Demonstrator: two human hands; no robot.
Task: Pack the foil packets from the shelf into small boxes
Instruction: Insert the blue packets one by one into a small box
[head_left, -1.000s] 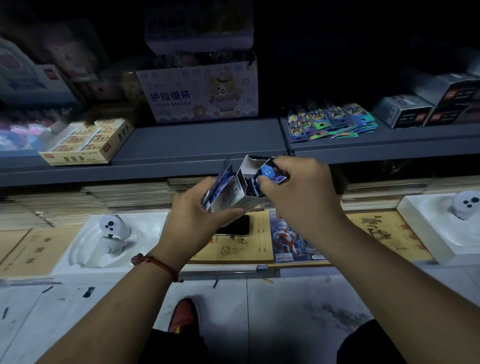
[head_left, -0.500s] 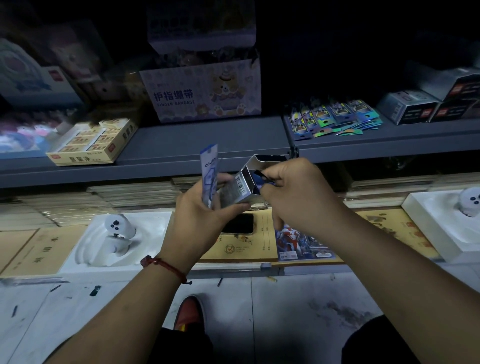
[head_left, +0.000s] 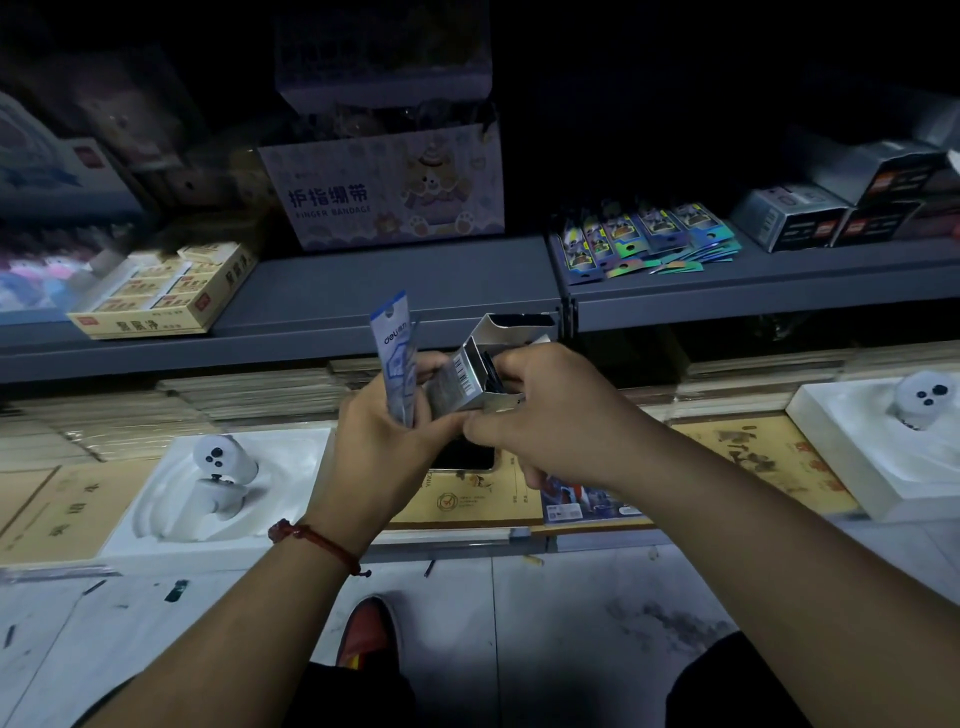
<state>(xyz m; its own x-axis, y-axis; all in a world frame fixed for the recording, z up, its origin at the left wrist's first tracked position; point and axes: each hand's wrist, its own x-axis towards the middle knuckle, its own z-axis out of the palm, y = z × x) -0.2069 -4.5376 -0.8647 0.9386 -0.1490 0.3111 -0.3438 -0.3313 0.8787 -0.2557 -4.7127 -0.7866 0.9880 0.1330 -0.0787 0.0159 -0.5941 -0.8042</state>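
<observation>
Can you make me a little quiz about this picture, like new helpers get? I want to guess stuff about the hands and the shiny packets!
1. True or false: the right hand touches the open end of the small silver box.
2. Which hand holds the upright blue packet? A: left hand. B: right hand. C: neither.
3. Fill the gap: the loose foil packets lie on the grey shelf, to the ___ of the finger bandage box.

Key: 1 true; 2 A; 3 right.
</observation>
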